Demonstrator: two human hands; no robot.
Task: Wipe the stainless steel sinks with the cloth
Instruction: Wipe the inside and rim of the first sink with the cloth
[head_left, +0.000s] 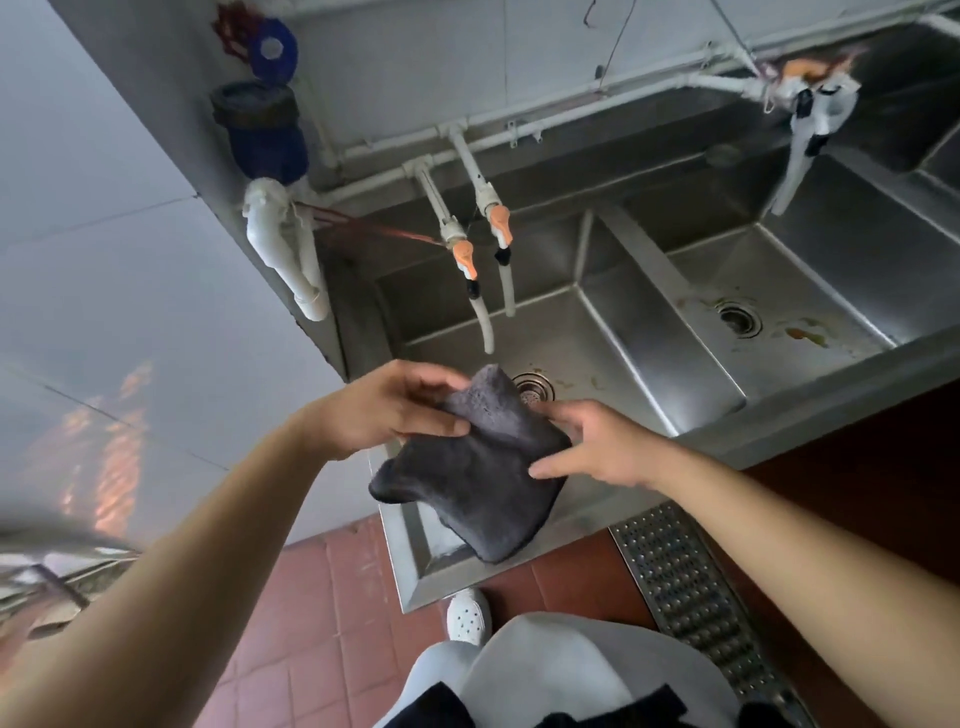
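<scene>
One dark grey cloth hangs in the air over the near edge of the left sink, held between two hands. The left hand pinches its upper left corner, thumb on top and fingers curled behind the fold. The right hand touches the cloth's right edge with fingers spread and nearly straight; whether any fingertip grips the fabric cannot be told. Three steel basins show: the left sink below the cloth, a middle sink beside it, and part of a third at the far right. Each of the two nearer basins has one round drain. Two orange-handled taps hang over the left sink, and one tap over the middle one.
</scene>
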